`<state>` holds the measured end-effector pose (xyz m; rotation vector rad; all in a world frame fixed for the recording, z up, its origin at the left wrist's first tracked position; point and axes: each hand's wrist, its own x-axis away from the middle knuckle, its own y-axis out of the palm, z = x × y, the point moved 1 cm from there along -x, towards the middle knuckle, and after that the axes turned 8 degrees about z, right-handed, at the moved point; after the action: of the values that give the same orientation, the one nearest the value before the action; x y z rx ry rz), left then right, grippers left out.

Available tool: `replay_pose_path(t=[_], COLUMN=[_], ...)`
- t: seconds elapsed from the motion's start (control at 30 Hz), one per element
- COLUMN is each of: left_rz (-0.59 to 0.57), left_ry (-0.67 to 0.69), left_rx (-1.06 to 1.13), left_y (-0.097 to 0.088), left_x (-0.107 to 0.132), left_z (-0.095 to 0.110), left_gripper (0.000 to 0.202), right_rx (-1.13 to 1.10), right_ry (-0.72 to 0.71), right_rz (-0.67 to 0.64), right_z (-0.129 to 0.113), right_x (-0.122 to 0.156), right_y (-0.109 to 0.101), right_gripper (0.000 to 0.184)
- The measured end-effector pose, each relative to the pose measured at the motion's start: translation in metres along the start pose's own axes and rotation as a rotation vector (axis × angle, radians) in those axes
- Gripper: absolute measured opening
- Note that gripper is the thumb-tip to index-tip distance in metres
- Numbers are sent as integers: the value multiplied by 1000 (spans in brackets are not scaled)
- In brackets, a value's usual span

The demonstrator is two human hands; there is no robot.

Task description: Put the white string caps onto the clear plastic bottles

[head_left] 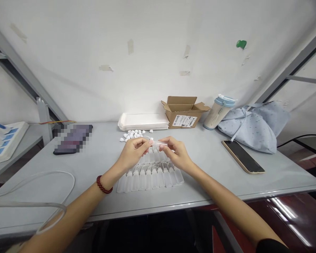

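The grey table (213, 165) runs wide, its front edge close to the person and its back edge against the wall. Open room lies left of the hands, up to the hose (68, 179), and right of them, up to the phone (242, 156). Along the back stand a bag (252, 126), box (184, 112), trays (143, 121) and cup (218, 111).

Both forearms reach in from the front corners and meet mid-table, above a row of bottles (150, 177) lying side by side. The left hand (133, 151) and right hand (175, 151) are raised, fingertips facing each other. Each pinches one end of a clear bottle (156, 143) with narrow fingers. The bottle is off the table, its long axis level, pointing left to right. Caps (134, 134) lie just behind.
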<state>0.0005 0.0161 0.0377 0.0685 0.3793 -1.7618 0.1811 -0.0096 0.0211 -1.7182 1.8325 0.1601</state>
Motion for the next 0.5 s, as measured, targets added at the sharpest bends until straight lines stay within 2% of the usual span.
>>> replay_pose_path(t=[0.13, 0.23, 0.33, 0.5], left_rz=[-1, 17, 15, -30], left_ry=[101, 169, 187, 166], left_rx=[-16, -15, -27, -66], left_y=[0, 0, 0, 0], left_x=[1, 2, 3, 4], left_z=[0, -1, -1, 1], left_gripper=[21, 16, 15, 26], right_rx=[-217, -311, -277, -122], right_ry=[195, 253, 207, 81], right_rz=[-44, -38, -6, 37], right_z=[-4, -7, -7, -5], right_x=[-2, -2, 0, 2], right_y=[0, 1, 1, 1], right_gripper=[32, 33, 31, 26])
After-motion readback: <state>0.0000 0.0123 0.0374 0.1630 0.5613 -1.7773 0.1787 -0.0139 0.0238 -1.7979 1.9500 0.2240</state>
